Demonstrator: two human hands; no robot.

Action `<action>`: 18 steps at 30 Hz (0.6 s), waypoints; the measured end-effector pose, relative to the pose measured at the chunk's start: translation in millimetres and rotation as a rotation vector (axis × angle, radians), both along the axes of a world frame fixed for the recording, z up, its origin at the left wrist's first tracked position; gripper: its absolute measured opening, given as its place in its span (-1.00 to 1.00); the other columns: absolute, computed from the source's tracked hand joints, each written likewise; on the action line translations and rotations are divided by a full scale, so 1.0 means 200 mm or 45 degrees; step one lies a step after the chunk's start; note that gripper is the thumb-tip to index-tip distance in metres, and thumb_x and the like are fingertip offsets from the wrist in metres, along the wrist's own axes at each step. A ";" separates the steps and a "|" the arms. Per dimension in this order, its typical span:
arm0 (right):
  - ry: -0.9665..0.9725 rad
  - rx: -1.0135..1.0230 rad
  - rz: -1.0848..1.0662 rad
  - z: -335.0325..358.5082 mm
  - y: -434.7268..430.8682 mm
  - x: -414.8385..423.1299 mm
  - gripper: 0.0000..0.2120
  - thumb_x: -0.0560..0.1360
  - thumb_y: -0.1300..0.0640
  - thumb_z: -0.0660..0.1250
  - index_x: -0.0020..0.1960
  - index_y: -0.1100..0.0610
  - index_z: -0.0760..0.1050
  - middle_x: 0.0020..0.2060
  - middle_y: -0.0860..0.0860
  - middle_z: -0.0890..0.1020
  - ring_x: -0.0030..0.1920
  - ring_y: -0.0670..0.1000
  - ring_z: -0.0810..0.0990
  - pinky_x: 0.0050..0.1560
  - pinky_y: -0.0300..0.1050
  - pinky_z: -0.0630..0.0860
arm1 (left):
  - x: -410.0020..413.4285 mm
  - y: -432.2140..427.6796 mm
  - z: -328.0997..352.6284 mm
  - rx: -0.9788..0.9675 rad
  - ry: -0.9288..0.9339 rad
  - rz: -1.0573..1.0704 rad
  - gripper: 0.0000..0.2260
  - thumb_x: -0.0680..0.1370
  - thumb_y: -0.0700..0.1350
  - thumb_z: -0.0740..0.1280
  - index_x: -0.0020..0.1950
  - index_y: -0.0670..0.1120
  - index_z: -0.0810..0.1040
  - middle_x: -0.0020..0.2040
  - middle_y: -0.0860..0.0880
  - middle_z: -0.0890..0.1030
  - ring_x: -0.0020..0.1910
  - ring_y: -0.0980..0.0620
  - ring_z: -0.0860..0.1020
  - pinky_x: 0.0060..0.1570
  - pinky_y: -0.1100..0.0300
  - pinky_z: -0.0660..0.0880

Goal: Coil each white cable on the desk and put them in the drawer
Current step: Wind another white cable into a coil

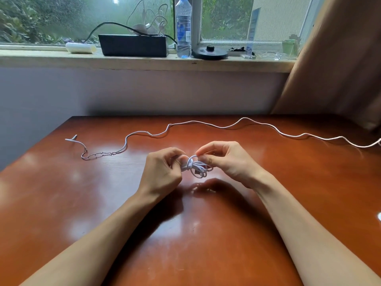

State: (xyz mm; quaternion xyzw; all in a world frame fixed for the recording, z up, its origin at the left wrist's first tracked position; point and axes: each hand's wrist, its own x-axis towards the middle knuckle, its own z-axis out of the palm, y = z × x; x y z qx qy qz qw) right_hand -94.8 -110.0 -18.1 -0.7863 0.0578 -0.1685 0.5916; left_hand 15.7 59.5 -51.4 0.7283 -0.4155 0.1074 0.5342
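A small coiled white cable (197, 167) hangs a little above the middle of the brown desk (103, 203), held between both hands. My left hand (162, 169) grips its left side with curled fingers. My right hand (224, 159) pinches a loop at the coil's top right. A second, long white cable (243, 120) lies uncoiled in waves across the far part of the desk, from a plug end at the left to the right edge. No drawer is in view.
On the window sill (144, 60) behind the desk stand a black box (133, 45) with cables on it, a water bottle (184, 27), a white roll (80, 47) and a black round base (209, 52). A brown curtain (340, 54) hangs at the right.
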 end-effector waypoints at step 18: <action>-0.037 -0.441 -0.030 -0.04 0.05 0.02 -0.42 0.32 0.13 0.66 0.27 -0.12 0.56 0.09 -0.10 0.66 0.13 -0.06 0.59 0.17 -0.33 0.45 | 0.03 -0.03 0.01 0.002 0.534 0.127 -0.79 0.62 -0.18 0.34 -0.19 -0.09 0.68 -0.44 0.09 0.58 -0.53 0.16 0.43 -0.38 0.15 0.43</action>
